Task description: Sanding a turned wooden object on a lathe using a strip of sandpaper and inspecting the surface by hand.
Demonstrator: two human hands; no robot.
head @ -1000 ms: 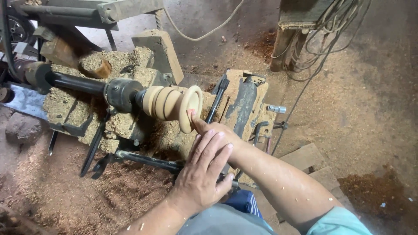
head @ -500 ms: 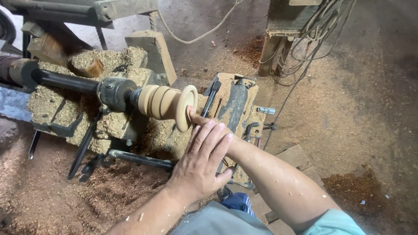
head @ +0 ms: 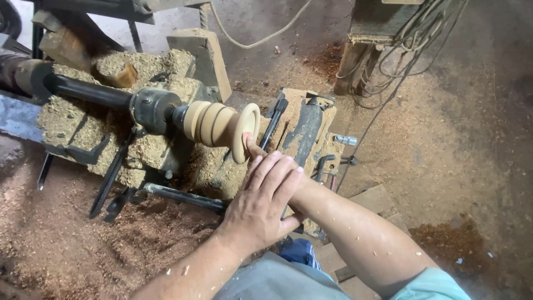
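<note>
The pale wooden piece [head: 219, 126] sits clamped in the dark chuck [head: 151, 110] of a lathe [head: 83, 94], its flared disc end facing the person. The right hand [head: 266, 158] reaches in with one finger touching the disc's lower rim, probably to feel the surface. The left hand [head: 261, 205] lies flat over it, fingers spread and gripping nothing, seemingly to steady it. Sawdust [head: 72, 239] covers the floor.
</note>
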